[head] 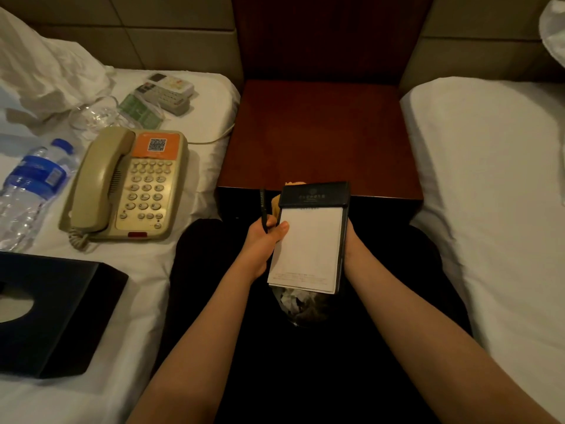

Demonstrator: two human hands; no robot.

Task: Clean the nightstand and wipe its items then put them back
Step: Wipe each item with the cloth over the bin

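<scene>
While left hand [262, 238] grips pen [262, 205] and notepad [308, 246] | right hand [351, 243] grips its edge | telephone [128, 185], bottle [30, 188] lie on bed [137, 270]

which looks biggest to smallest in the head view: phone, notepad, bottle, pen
1. phone
2. notepad and bottle: about alike, and the bottle runs off the frame's left edge, so they are not ranked against each other
3. pen, plainly smallest

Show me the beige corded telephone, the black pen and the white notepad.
Beige corded telephone [146, 188]: head view, on its keypad.
Black pen [262, 203]: head view, upper part of its barrel.
White notepad [308, 246]: head view, middle of the top sheet.
</scene>
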